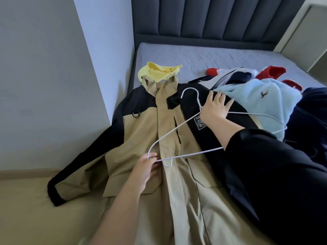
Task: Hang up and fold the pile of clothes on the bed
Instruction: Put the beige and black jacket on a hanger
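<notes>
A tan and black jacket (139, 131) lies spread front-up across the bed, its left sleeve hanging off the bed's edge. A white wire hanger (178, 128) is held just above its chest. My left hand (147, 167) pinches the hanger's lower left corner. My right hand (215, 108) holds the hanger at its neck below the hook, fingers spread over the jacket's black shoulder. A yellow garment (159, 71) lies by the jacket's collar. The pile (256, 96) at the right holds a light blue fleece, red and navy pieces.
The grey mattress (203, 57) stretches back to a dark padded headboard (221, 18). A white wall (53, 68) and a beige floor (26, 209) lie to the left of the bed. A pale bedside unit (306, 32) stands at the far right.
</notes>
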`<state>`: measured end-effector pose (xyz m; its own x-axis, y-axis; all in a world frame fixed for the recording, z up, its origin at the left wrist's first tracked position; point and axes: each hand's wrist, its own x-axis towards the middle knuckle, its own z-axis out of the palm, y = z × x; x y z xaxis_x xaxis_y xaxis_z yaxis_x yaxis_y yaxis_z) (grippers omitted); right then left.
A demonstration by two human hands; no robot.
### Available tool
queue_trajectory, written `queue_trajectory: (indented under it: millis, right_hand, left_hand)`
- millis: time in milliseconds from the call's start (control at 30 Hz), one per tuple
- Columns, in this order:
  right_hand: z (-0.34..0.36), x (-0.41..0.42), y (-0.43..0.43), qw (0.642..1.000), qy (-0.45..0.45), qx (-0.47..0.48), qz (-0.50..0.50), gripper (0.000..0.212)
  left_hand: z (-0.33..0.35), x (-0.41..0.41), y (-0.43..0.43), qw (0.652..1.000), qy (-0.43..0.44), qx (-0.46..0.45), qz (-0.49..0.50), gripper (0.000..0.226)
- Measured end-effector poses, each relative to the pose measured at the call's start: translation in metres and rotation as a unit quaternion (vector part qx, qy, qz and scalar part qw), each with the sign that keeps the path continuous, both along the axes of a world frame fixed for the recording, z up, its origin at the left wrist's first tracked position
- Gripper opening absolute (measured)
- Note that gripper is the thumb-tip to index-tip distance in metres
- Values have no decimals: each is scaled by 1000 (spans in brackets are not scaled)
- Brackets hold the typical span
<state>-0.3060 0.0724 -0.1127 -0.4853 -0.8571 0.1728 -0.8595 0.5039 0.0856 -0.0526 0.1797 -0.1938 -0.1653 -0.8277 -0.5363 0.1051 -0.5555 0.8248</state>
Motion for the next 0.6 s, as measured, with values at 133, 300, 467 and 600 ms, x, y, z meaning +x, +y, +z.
queue_trajectory:
  millis: [133,300,467,600]
  right_hand:
    - [8,-12,1,1000,11,-2,8,73]
    - [30,-21,-5,999,-13,-36,4,49]
    - [51,-10,2,983,-127,-4,130,33]
    - [57,-1,40,940,-209,104,249,22]
  left_hand:
    - [6,-2,7,998,-22,-4,-59,24]
    - [8,-5,14,992,-79,-17,-96,35]
    - [11,-2,7,997,-1,23,71,42]
    - [13,8,4,981,-86,-71,160,63]
